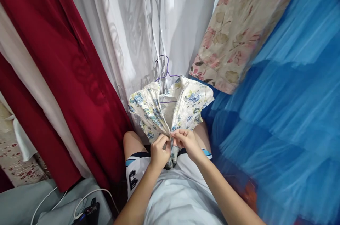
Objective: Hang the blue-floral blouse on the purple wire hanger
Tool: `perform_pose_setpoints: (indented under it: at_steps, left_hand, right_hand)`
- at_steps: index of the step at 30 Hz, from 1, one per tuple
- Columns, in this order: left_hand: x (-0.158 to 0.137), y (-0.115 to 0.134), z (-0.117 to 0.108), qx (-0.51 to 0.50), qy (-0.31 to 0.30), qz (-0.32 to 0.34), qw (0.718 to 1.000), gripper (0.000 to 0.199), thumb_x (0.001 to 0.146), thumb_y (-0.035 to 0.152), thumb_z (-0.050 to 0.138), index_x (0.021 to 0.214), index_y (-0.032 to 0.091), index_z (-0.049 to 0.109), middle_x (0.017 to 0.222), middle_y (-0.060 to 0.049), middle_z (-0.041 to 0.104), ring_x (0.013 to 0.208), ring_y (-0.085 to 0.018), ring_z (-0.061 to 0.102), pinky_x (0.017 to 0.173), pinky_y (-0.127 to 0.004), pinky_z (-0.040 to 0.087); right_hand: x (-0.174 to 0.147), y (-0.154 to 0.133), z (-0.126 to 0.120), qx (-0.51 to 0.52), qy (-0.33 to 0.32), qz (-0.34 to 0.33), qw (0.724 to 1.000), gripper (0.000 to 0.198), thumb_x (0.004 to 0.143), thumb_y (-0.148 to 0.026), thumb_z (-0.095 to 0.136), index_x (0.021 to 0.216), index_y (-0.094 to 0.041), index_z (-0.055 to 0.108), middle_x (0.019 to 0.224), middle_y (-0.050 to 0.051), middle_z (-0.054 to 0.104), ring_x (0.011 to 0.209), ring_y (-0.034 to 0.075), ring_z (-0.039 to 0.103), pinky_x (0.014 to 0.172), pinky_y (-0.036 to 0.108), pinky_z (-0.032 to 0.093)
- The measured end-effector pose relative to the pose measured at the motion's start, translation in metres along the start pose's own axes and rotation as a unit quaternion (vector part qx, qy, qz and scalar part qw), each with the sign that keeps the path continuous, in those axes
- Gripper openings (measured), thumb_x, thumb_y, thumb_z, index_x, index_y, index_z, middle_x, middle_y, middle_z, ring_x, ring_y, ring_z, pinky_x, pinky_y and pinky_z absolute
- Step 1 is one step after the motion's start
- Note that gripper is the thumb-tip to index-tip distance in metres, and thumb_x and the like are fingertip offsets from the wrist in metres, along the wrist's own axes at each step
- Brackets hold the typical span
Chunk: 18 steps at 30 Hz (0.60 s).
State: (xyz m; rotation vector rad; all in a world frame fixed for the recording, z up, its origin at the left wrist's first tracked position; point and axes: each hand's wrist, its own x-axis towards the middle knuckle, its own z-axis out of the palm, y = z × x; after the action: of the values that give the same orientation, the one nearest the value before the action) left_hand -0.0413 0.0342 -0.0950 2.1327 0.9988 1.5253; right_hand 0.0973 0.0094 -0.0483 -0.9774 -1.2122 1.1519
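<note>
A white shirt [192,99] with blue and yellow flowers hangs on a purple hanger [168,73] in front of my legs. Its front edges lie apart at the collar and meet lower down, between my hands. My left hand [160,150] is closed, pinching the left front edge of the shirt. Beside it, my right hand [186,141] pinches the other edge with thumb and forefinger. The fingertips of both hands are nearly touching. Any button or fastener between them is too small to make out. The shirt's lower end bunches down between my thighs.
White curtains [127,33] with ribbons hang straight ahead. Dark red cloth [87,69] drapes on the left; a pink-flowered cloth [233,37] and blue tulle [278,111] hang on the right. At lower left, a white cable [98,190] and a dark device [89,212] rest on a grey-green surface.
</note>
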Motion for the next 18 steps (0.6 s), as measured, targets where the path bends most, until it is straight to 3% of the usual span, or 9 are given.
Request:
perform_pose_setpoints:
  at_steps: [5, 10, 14, 18]
  left_hand:
    - [0.01, 0.013, -0.025, 0.107, -0.16, 0.017, 0.981, 0.02, 0.086, 0.011, 0.049, 0.082, 0.024, 0.063, 0.084, -0.005, 0.063, 0.078, -0.02, 0.06, 0.068, -0.028, 0.039]
    - [0.021, 0.026, -0.042, 0.225, -0.258, 0.041, 0.939, 0.028, 0.08, 0.005, 0.048, 0.09, 0.024, 0.065, 0.091, -0.008, 0.067, 0.082, -0.023, 0.063, 0.067, -0.03, 0.037]
    - [0.025, 0.021, -0.046, 0.256, -0.283, 0.042, 0.923, 0.028, 0.075, 0.002, 0.049, 0.087, 0.023, 0.065, 0.091, -0.008, 0.068, 0.081, -0.024, 0.064, 0.065, -0.03, 0.037]
    - [0.044, 0.013, -0.047, 0.153, -0.254, 0.02, 0.955, 0.017, 0.076, 0.01, 0.06, 0.084, 0.023, 0.067, 0.081, -0.005, 0.068, 0.074, -0.022, 0.063, 0.065, -0.028, 0.04]
  right_hand:
    - [0.041, -0.045, -0.006, 0.075, 0.043, -0.041, 0.995, 0.021, 0.07, -0.034, 0.071, 0.065, -0.014, 0.067, 0.049, 0.0, 0.056, 0.039, 0.007, 0.032, 0.039, 0.024, 0.018]
    - [0.106, -0.11, 0.001, 0.12, 0.055, -0.087, 0.987, 0.016, 0.064, -0.027, 0.068, 0.067, -0.011, 0.065, 0.049, -0.004, 0.045, 0.042, 0.005, 0.024, 0.038, 0.023, 0.013]
    - [0.129, -0.132, 0.006, 0.133, 0.069, -0.116, 0.982, 0.014, 0.068, -0.027, 0.064, 0.068, -0.013, 0.062, 0.051, -0.004, 0.044, 0.042, 0.005, 0.026, 0.037, 0.022, 0.016]
    - [0.122, -0.127, 0.005, 0.113, 0.073, -0.15, 0.98, 0.014, 0.072, -0.028, 0.064, 0.071, -0.015, 0.061, 0.051, -0.004, 0.046, 0.042, 0.006, 0.032, 0.039, 0.021, 0.02]
